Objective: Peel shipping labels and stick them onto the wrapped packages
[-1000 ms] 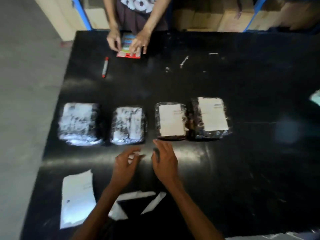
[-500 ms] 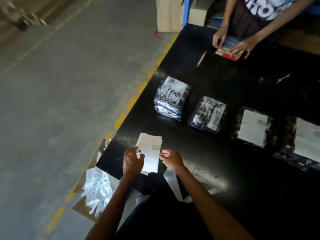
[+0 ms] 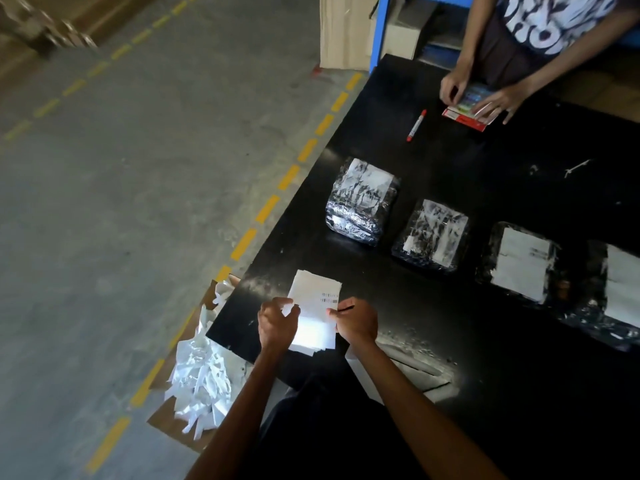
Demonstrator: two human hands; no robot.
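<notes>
Moved: both hands have shifted from the package row to the label stack [image 3: 317, 296] at the table's [image 3: 467, 168] near-left corner | left hand [image 3: 277, 323] pinches its left edge, right hand [image 3: 356, 320] its right edge | judged: peeling the next label; leftmost package [image 3: 362, 199] looks unlabelled.

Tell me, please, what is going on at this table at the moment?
A person grips a stack of labels with the left hand and right hand at the near corner of the black table, apparently about to peel one. Four wrapped packages lie in a row: the two right packages carry white labels, the two left packages seem to have none yet. Across the table, another person handles a colourful packet beside a red marker.
</notes>
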